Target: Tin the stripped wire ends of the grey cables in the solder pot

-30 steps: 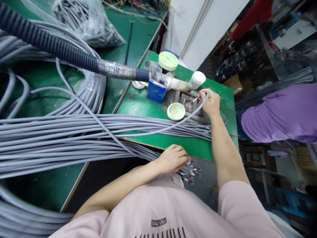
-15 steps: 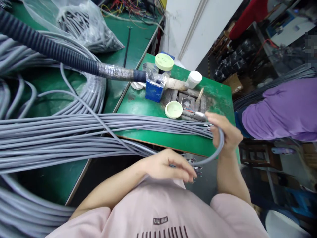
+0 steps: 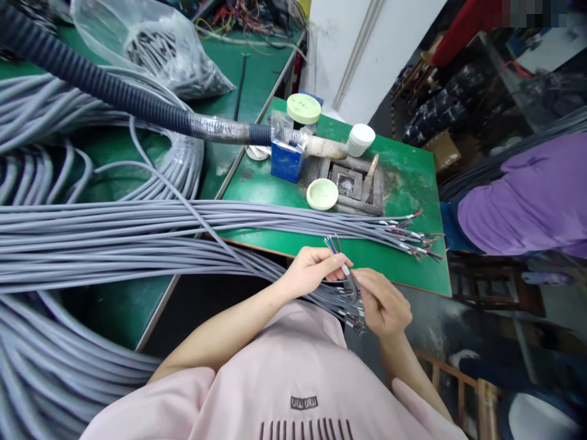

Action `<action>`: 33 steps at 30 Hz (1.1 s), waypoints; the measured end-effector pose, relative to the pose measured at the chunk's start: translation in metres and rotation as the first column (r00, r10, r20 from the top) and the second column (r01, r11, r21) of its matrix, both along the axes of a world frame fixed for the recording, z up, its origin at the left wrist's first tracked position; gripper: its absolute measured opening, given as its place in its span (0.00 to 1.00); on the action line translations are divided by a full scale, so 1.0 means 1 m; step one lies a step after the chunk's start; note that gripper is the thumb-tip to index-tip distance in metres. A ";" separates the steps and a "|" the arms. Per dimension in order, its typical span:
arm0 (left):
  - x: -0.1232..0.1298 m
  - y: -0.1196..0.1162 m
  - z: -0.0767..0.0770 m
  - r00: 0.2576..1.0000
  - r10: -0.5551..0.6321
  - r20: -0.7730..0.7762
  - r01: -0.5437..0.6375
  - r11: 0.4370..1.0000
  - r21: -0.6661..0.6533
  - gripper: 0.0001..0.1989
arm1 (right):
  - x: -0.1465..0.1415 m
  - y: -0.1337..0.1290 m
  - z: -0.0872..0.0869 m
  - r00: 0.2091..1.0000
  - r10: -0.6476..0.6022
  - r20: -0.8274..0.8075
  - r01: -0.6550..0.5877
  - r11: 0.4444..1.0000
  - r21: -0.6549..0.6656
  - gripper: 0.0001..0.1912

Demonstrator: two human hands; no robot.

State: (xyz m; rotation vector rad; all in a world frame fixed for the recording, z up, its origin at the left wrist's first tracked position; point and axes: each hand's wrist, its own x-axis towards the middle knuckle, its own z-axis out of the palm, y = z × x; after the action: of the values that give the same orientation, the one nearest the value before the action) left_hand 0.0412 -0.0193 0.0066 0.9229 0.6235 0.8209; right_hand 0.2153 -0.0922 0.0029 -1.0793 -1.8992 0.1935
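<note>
My left hand pinches a grey cable close to its stripped end. Thin coloured wires fan out above those fingers, and a white band circles the cable just below them. Closed on the same cable, my right hand grips it a little lower, beside the left. Behind both hands, a bundle of grey cables lies across the green bench, its stripped ends at the right. More cables hang at the bench's front edge, with white-banded ends partly behind my hands.
A soldering pot with a stick in it sits on the green bench. Around it are a pale green lid, a white jar, a blue box and a ribbed hose. A person in purple is at right.
My right hand has brought the cable end from beside the pot down toward my body. My left hand has moved up and closed on it near the coloured wires.
</note>
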 end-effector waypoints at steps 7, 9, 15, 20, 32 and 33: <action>0.003 -0.007 0.001 0.998 -0.011 -0.063 0.014 0.999 0.044 0.23 | -0.014 -0.001 0.002 0.989 -0.145 0.010 0.142 0.950 -0.277 0.05; 0.003 -0.007 0.001 0.998 -0.006 -0.068 0.008 0.999 0.038 0.23 | -0.016 0.000 0.002 0.989 -0.144 -0.012 0.134 0.941 -0.310 0.06; 0.004 -0.007 -0.003 0.999 0.028 -0.047 -0.028 0.999 -0.014 0.21 | -0.016 -0.001 -0.002 0.979 -0.197 -0.055 0.170 0.935 -0.311 0.05; 0.004 -0.008 -0.005 0.980 0.197 -0.019 -0.197 0.978 -0.065 0.17 | -0.017 -0.003 -0.004 0.977 -0.203 -0.063 0.170 0.925 -0.341 0.05; 0.006 -0.010 -0.006 0.977 0.211 0.044 -0.203 0.969 -0.139 0.14 | -0.027 0.026 0.008 0.796 -0.169 -0.582 -0.335 0.677 -0.655 0.11; 0.006 -0.010 -0.006 0.975 0.219 0.038 -0.213 0.970 -0.116 0.14 | -0.029 0.030 0.010 0.791 -0.187 -0.582 -0.325 0.677 -0.660 0.10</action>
State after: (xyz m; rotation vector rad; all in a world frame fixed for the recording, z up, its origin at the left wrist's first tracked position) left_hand 0.0474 -0.0292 0.0003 0.7386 0.7271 0.9907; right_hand 0.1864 -0.0620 0.0133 -1.2353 -1.2320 1.3141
